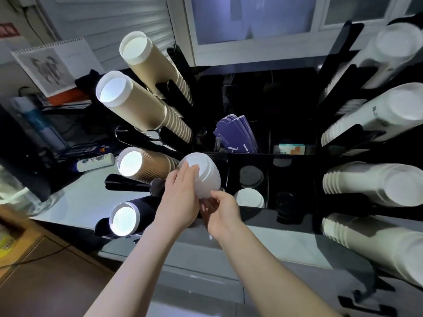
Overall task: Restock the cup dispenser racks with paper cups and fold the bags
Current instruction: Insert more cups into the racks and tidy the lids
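A short stack of white cup lids (204, 173) is held above the black rack's middle section (293, 179). My left hand (180, 193) wraps around the stack's left side, fingers over its top. My right hand (223, 209) grips the stack's lower end from underneath. On the left, brown paper cup stacks (146, 65) (137, 106) (146, 165) and a black stack (128, 216) stick out of the rack arms. On the right, white cup stacks (384, 58) (377, 115) (375, 184) (375, 243) fill the other arms.
Round slots in the black tray hold lids (249, 197) (251, 177). Purple cup sleeves (238, 133) stand in a compartment behind. A desk calendar (52, 65) and a white tube (95, 161) lie at the left on the white counter (89, 197).
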`<act>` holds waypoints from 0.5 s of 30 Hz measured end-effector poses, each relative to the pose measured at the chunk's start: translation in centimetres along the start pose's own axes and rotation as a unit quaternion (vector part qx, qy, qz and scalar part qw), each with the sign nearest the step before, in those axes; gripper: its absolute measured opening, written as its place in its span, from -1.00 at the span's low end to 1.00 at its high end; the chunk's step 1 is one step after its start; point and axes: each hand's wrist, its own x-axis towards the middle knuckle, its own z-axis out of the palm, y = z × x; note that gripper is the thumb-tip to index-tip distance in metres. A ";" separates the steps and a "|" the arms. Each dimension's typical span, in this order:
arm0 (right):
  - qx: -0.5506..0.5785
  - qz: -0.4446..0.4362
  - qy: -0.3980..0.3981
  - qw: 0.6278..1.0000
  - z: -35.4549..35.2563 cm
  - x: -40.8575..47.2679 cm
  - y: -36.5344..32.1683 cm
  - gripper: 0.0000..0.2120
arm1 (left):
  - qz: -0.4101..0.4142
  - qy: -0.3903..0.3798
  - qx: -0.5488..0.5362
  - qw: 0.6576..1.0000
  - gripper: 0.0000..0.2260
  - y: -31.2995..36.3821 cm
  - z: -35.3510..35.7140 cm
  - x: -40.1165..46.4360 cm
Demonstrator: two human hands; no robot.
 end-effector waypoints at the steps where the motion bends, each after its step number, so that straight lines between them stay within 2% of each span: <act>1: 0.000 -0.001 0.002 1.000 0.1 0.2 0.2 -0.87 | 0.004 -0.007 0.001 1.000 -0.47 0.0 0.2 0.3; 7: 0.020 -0.005 0.021 1.000 0.1 0.2 0.9 -0.86 | 0.070 -0.016 0.025 0.997 -0.51 -0.5 1.1 1.4; 15: 0.053 -0.012 0.031 0.998 0.3 -0.7 0.3 -0.85 | 0.077 -0.011 -0.016 0.997 -0.47 -0.8 1.9 2.0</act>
